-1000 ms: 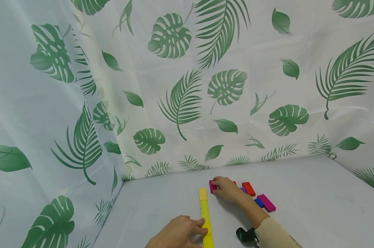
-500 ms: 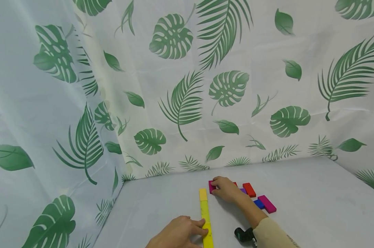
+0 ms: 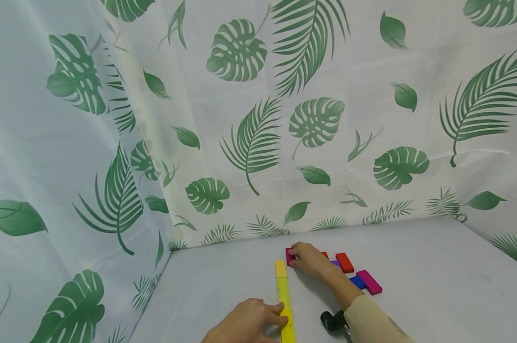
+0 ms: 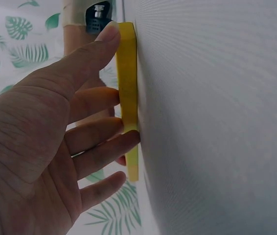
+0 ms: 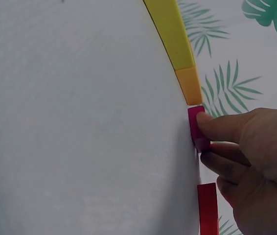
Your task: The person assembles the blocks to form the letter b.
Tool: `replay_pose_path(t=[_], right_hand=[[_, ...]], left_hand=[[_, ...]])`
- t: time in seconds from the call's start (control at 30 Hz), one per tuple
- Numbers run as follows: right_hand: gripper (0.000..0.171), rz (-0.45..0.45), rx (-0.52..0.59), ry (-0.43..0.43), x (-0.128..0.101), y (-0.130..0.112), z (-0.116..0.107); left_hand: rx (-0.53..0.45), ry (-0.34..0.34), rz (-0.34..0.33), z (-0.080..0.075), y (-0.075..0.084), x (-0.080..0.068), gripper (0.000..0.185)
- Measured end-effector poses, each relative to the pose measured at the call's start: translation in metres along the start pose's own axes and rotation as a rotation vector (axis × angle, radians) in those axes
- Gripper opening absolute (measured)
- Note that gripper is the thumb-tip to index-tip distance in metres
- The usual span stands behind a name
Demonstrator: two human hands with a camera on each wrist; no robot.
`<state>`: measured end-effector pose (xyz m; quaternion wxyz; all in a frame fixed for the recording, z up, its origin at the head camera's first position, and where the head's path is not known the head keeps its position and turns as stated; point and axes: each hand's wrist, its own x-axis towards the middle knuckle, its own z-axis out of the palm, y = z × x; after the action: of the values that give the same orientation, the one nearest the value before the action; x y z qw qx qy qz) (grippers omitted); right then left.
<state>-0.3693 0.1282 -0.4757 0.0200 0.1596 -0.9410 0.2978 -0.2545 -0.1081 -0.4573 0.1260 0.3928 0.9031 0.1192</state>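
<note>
A straight row of yellow blocks point(image 3: 282, 290) lies on the white table, with a shorter orange-yellow block point(image 3: 280, 269) at its far end. My left hand point(image 3: 247, 321) rests its fingertips on the near part of the row. In the left wrist view the thumb touches the near end of a yellow block point(image 4: 126, 73), and the fingers spread along it. My right hand point(image 3: 311, 261) pinches a magenta block point(image 5: 196, 125) between thumb and fingers, just beyond the orange-yellow end. A narrow gap separates the two in the right wrist view.
Right of the right hand lie a red block point(image 3: 344, 262), a purple block point(image 3: 336, 263), a blue block point(image 3: 358, 282) and a second magenta block point(image 3: 369, 282). A leaf-patterned curtain point(image 3: 258, 143) stands behind the table. A black wrist camera point(image 3: 332, 321) sits by the right sleeve.
My right hand has shifted slightly left and farther away with the magenta block, closer in line with the yellow row. My left hand stays on the row.
</note>
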Motion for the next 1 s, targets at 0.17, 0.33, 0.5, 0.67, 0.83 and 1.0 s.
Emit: replay_pose_path(t=[0.17,0.33,0.5,0.67,0.83,1.0], right_hand=[[0.036,-0.010,-0.007,-0.006,0.005,0.003,0.004],[0.034,-0.032,-0.010,-0.015,0.011,0.006,0.005],[0.033,-0.028,-0.010,-0.019,0.014,0.006,0.004],[0.034,-0.001,0.017,-0.017,0.015,0.003,0.003],[0.034,0.001,0.019,-0.017,0.016,0.002,0.005],[0.030,-0.025,0.004,0.001,0.018,0.002,0.006]], left_hand=[[0.006,0.011,0.020,0.000,0.001,0.000,0.051],[-0.011,0.013,0.002,0.000,0.002,0.000,0.050],[-0.026,0.001,-0.031,0.000,0.002,0.000,0.050],[-0.009,0.010,-0.007,0.000,0.001,0.000,0.052],[-0.010,0.017,0.004,0.000,0.002,-0.001,0.052],[0.005,0.020,0.024,-0.001,0.002,-0.001,0.052]])
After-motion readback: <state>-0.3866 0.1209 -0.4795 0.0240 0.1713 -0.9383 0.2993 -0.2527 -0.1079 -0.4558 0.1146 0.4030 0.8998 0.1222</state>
